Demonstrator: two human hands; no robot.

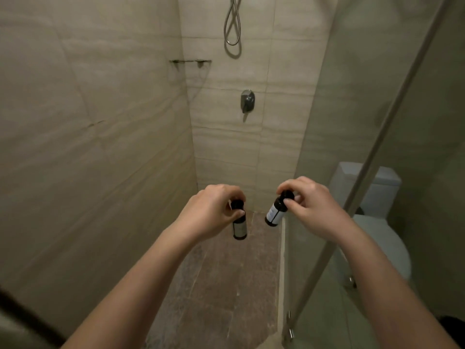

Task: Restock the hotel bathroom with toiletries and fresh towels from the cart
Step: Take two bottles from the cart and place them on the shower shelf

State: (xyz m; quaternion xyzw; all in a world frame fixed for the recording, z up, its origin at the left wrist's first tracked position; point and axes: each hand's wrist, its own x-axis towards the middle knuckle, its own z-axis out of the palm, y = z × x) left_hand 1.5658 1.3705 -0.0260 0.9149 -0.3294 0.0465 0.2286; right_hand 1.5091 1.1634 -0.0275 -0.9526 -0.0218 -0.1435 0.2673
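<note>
I stand at the shower stall with a small dark toiletry bottle in each hand. My left hand (214, 212) pinches the cap of one dark bottle (239, 229), which hangs upright with its pale label facing me. My right hand (309, 205) pinches the cap of a second dark bottle (275, 212), tilted with its bottom toward the left and a white label showing. Both bottles hang in the air above the brown shower floor (226, 285). A glass corner shelf (191, 62) sits high up on the tiled walls, with nothing on it.
A shower valve (247, 100) and a looped metal hose (233, 26) are on the back wall. A glass shower panel (364, 172) stands on the right, with a white toilet (377, 222) behind it. A low curb (282, 260) edges the floor.
</note>
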